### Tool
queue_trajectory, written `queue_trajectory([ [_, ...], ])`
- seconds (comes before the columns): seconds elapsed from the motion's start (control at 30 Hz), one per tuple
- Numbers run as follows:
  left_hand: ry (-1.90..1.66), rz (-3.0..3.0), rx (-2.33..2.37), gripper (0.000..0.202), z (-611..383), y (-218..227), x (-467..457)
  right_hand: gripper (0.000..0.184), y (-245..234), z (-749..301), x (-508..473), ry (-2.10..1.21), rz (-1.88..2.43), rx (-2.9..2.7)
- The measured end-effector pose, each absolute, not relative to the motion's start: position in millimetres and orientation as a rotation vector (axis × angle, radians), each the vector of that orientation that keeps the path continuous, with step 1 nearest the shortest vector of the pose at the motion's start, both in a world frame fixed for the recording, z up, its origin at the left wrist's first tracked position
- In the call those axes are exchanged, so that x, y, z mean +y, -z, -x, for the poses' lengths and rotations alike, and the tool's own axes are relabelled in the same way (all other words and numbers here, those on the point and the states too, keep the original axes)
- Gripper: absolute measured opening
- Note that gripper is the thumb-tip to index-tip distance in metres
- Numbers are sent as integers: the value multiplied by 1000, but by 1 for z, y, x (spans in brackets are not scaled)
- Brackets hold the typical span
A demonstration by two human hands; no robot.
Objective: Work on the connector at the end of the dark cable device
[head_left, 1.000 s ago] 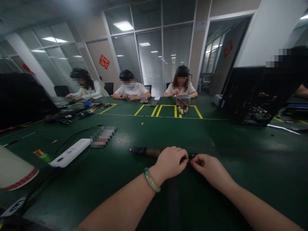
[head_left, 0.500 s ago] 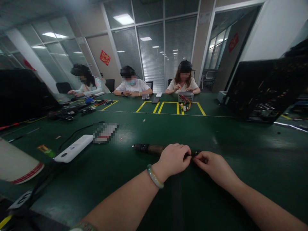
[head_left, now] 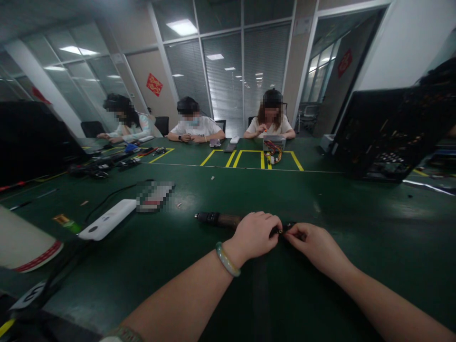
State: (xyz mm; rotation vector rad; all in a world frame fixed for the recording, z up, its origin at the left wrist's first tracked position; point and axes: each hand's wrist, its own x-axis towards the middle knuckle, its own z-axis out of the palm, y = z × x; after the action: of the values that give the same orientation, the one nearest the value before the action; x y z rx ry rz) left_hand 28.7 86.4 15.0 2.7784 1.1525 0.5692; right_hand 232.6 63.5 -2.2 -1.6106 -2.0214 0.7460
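Tool (head_left: 228,220): lies on the counter (head_left: 171,270) before the person, tip leftward, middle hidden beneath the left hand.
Left hand (head_left: 257,232): draped over it, fingers curled; cannot tell whether they clamp it.
Right hand (head_left: 313,238): just beside the left, thumb and fingertips close together; anything pinched is too small to make out.
Cup (head_left: 26,242): cut off at left.
Black case (head_left: 383,135): insides murky.

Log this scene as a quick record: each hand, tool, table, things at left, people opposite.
Left hand: over a dark cylindrical tool with brown middle
Right hand: pinched near left hand; anything held is unclear
Tool: lying flat, narrow end leftward
Table: dark green, material unclear
Left side: white oblong device, white red-banded cup
Opposite: three seated people
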Motion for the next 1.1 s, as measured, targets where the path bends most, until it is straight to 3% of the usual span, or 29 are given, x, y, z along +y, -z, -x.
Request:
queue_trajectory([
  [1.1, -589, -2776, 1138, 9, -29, -15, 85, 16, 1, -234, 62, -714, 1586, -2017],
])
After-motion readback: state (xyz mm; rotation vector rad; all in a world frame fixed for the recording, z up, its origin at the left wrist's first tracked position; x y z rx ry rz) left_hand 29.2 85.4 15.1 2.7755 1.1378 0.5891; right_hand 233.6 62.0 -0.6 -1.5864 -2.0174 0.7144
